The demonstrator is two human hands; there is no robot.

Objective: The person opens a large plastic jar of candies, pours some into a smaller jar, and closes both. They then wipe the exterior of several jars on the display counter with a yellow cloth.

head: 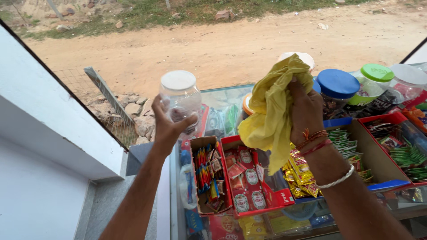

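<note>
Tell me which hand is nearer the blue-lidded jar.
Right. The right hand, gripping a yellow cloth, is just beside the blue-lidded jar; the left hand holds a clear white-lidded jar far left.

A glass-topped shop counter point(222, 104) carries open cardboard boxes: one of colourful sachets point(207, 175), a red box of red packets point(247, 182), gold packets point(300, 173), green sachets point(407, 155). Lidded plastic jars point(338, 89) stand behind.
</note>
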